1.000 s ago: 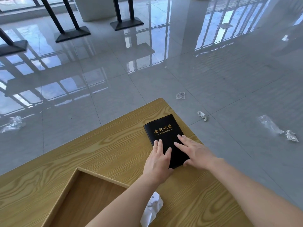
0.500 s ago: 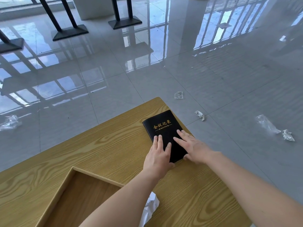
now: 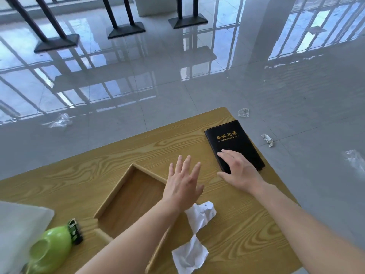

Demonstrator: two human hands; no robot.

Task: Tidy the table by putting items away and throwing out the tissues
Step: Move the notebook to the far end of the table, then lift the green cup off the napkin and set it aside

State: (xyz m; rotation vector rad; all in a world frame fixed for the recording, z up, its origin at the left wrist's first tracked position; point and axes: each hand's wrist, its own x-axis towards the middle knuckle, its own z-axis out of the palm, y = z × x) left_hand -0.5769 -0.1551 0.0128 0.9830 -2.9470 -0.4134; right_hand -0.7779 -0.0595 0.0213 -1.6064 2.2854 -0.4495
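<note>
Wooden table (image 3: 79, 175), glossy tiled floor (image 3: 197, 86)

Bright daylight glared off the glossy floor (image 3: 158, 80) in window-shaped reflections; shadows were soft, edges bowed by the wide lens, detail slightly smeared.

We see the right hand (image 3: 240, 172) flat on a black notebook (image 3: 235, 142) at the bench (image 3: 138, 149) corner, the left hand (image 3: 182, 179) spread over a wooden tray (image 3: 118, 192), crumpled tissues (image 3: 200, 214) beside it.
</note>
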